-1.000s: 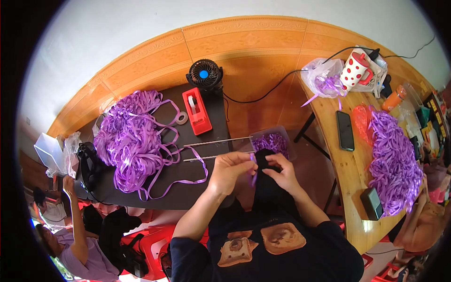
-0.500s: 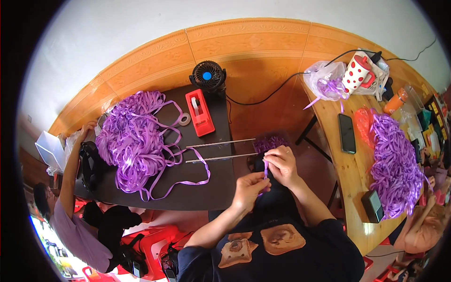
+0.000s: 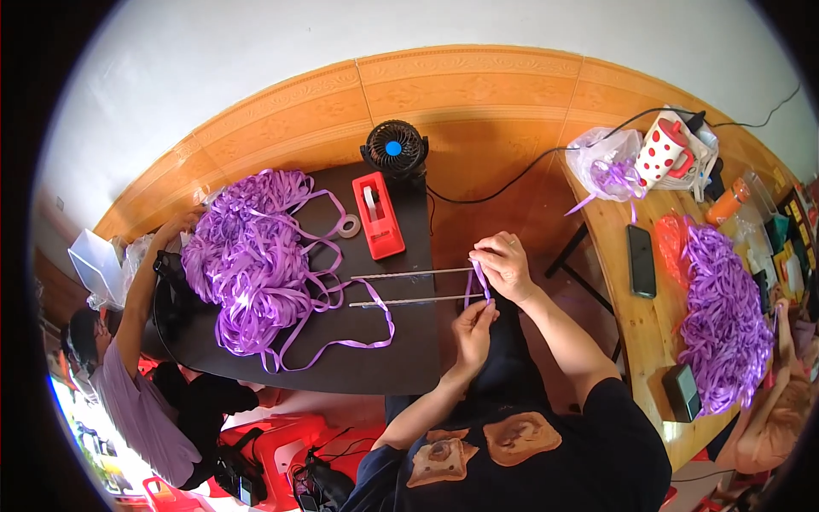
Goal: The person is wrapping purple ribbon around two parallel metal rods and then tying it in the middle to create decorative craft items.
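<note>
A short length of purple ribbon [image 3: 482, 282] is stretched between my two hands at the right ends of two thin parallel rods [image 3: 414, 274]. My right hand [image 3: 505, 266], fingers pinched, grips its upper end beside the far rod. Below it, my left hand [image 3: 473, 331] pinches the lower end next to the near rod. Whether the ribbon loops round the rods I cannot tell. The rods jut out over the right edge of the dark table [image 3: 367, 363]. A loose ribbon strand [image 3: 354, 344] trails on the table from a big purple ribbon heap [image 3: 247, 273].
A red tape dispenser [image 3: 379, 218], a tape roll [image 3: 349, 225] and a small black fan [image 3: 395, 148] stand on the dark table. The wooden table [image 3: 636, 341] at right bears a phone [image 3: 641, 260], another ribbon heap [image 3: 725, 316] and a dotted mug [image 3: 663, 154]. A co-worker [image 3: 141, 392] sits at left.
Both hands have moved away from my body to the rod ends, carrying the ribbon, now held stretched between them. The view has shifted slightly.
</note>
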A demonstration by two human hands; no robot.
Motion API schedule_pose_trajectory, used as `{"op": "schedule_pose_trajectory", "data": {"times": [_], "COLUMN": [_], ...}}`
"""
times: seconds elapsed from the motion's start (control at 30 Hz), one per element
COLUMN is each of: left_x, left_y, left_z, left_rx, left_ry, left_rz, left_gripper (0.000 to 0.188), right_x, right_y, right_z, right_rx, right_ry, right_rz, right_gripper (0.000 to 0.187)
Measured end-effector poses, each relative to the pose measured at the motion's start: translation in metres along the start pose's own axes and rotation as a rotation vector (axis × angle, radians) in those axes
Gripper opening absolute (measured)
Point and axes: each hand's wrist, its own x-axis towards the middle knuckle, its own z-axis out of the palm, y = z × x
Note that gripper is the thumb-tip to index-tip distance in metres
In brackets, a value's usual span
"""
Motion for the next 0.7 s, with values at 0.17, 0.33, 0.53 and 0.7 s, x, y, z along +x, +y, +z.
{"op": "schedule_pose_trajectory", "data": {"times": [0.17, 0.33, 0.53, 0.7], "left_x": [0.021, 0.021, 0.023, 0.022], "left_y": [-0.003, -0.004, 0.0, 0.0], "left_z": [-0.013, -0.02, -0.016, -0.02], "left_rx": [0.014, -0.011, 0.028, 0.028], "left_ry": [0.03, 0.095, 0.191, 0.197], "left_rz": [0.109, 0.2, 0.187, 0.192], "left_gripper": [0.013, 0.016, 0.015, 0.014], "right_x": [0.005, 0.005, -0.007, -0.016], "right_y": [0.014, 0.02, 0.017, 0.006], "right_z": [0.015, 0.044, 0.078, 0.086], "right_rx": [0.044, 0.165, 0.272, 0.304], "right_ry": [0.011, 0.025, 0.075, 0.099], "right_rz": [0.038, 0.065, 0.151, 0.236], "right_gripper": [0.02, 0.016, 0.016, 0.016]}}
